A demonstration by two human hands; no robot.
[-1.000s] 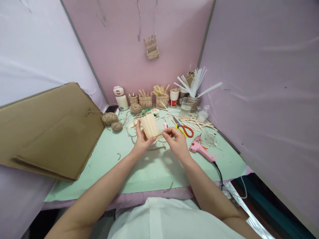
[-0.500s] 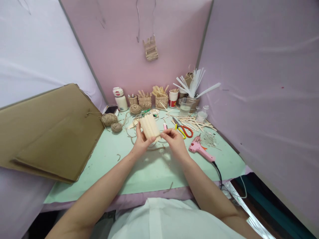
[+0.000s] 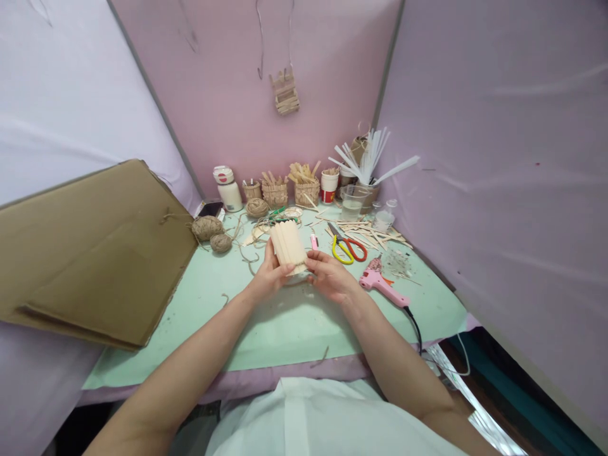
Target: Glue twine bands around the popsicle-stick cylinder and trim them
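Note:
A pale cup-shaped piece made of popsicle sticks (image 3: 289, 244) is raised over the middle of the table, its sticks side by side and its lower end toward me. My left hand (image 3: 270, 273) grips its left side, thumb along the lower edge. At the lower right edge, my right hand (image 3: 327, 273) has its thumb and fingers closed on the same piece. A thin strand of twine seems to run along that lower edge. Scissors (image 3: 348, 246) with a yellow and a red handle lie to the right of my right hand, near a pink glue gun (image 3: 384, 288).
Balls of twine (image 3: 208, 228) and a large cardboard sheet (image 3: 109, 253) are at the left. Along the back stand a white jar (image 3: 228, 191), baskets of sticks (image 3: 306, 190) and a plastic cup (image 3: 352, 206). Loose sticks (image 3: 370, 233) are scattered at the right.
The stick piece has turned a little, more upright and slightly right. My right hand has shifted from a fingertip pinch at its lower corner to a fuller hold on its side.

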